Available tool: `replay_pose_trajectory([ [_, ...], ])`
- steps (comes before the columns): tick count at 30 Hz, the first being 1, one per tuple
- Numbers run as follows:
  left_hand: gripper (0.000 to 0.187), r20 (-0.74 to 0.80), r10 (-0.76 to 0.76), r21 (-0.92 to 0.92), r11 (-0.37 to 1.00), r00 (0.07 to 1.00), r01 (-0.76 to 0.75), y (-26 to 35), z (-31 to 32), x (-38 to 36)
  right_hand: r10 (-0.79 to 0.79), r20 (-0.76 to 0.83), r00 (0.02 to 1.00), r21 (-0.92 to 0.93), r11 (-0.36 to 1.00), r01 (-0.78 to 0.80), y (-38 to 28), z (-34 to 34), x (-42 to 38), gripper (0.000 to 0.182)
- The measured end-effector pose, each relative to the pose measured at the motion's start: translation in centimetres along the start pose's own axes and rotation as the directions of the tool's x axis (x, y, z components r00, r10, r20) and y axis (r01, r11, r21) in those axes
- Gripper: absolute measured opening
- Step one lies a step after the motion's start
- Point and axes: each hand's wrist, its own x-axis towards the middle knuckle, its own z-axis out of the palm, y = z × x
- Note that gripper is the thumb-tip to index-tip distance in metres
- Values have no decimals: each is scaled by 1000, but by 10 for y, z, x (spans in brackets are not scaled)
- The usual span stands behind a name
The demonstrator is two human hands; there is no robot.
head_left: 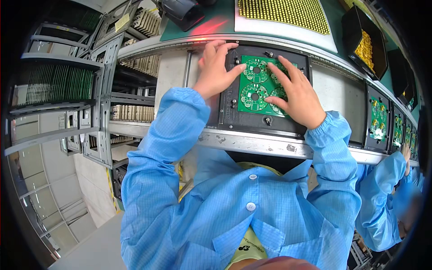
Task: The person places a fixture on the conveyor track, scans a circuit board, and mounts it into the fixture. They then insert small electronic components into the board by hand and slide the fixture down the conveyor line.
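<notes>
A green circuit board (248, 81) with several round printed sections lies in a black fixture plate (252, 120) on the rail in front of me. My left hand (217, 69) is at the plate's left side, fingers apart, with its thumb reaching to the board's upper left edge. Over the board's right part, my right hand (300, 92) is spread, its fingertips and thumb on or just above the surface. It covers much of the right-hand round sections. Neither hand grips anything. Small black posts (268, 121) stand on the plate around the board.
Beyond the rail (220, 138) are a black scanner (186, 15) casting red light, a white foam block (288, 38) of small yellow parts, and a black bin (352, 28) of gold-coloured parts. Board racks (58, 85) stand left. Another fixture (377, 118) and a co-worker's hand (406, 153) are right.
</notes>
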Motion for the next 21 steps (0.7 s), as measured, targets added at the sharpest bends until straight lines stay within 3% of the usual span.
replay_pose_trajectory([
  [5, 64, -17, 62, -126, 990, 998, -63, -11, 3, 5, 26, -6, 1000, 36, 999, -26, 4, 0, -2, 83],
  [8, 65, 5, 42, -65, 997, 999, -42, -5, -1, 4, 18, -12, 1000, 35, 999, -18, 2, 1, -3, 81],
  [11, 60, -15, -11, 19, 1000, 1000, 12, 6, -1, 1, -137, 56, 989, 22, 991, 136, -14, 0, -3, 77],
  [12, 55, -48, -2, 47, 999, 999, 4, 10, -2, 1, -121, 176, 977, -89, 986, 138, -22, 5, -8, 75],
  [17, 30, -133, 90, 231, 971, 987, -58, 29, -10, 3, -120, 242, 963, -89, 985, 145, -15, 5, -6, 74],
  [18, 20, -213, 165, 273, 956, 963, -104, 30, -7, 4, -120, 240, 963, -86, 986, 144, -16, 6, -8, 74],
  [21, 15, -143, 186, 211, 965, 972, -154, 29, -3, 8, -111, 260, 959, -82, 987, 137, -17, 5, -7, 74],
])
